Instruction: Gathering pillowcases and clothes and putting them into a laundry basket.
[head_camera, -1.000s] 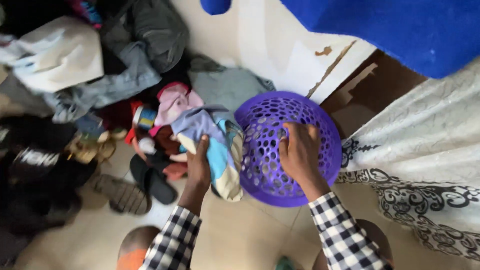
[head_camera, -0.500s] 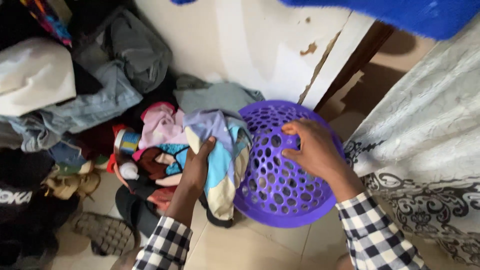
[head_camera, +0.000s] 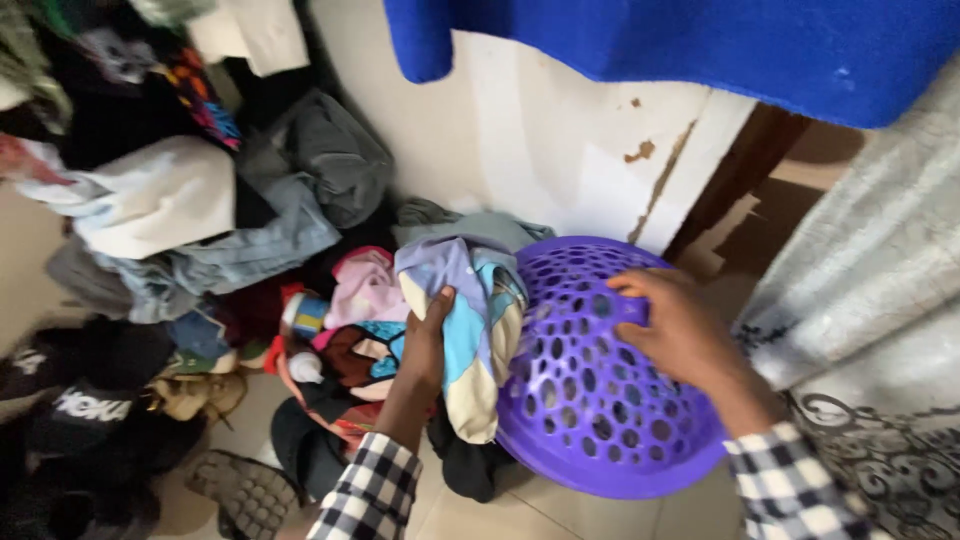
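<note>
A purple perforated plastic laundry basket (head_camera: 590, 400) lies tipped on its side on the tiled floor, its bottom facing me. My right hand (head_camera: 675, 330) rests spread on its upper wall. My left hand (head_camera: 428, 340) grips a lilac, light-blue and cream garment (head_camera: 470, 310) that hangs at the basket's mouth. Both arms wear black-and-white checked sleeves.
A heap of clothes (head_camera: 220, 230) fills the left side against the white wall, with a small bottle (head_camera: 305, 315) and a dark sandal (head_camera: 240, 490) near it. A blue cloth (head_camera: 700, 50) hangs above. A patterned white curtain (head_camera: 870, 330) and a brown door frame (head_camera: 745, 170) stand at the right.
The view has tilted up and shifted. Both hands kept their hold; the basket and garment sit slightly lower and further right in the picture.
</note>
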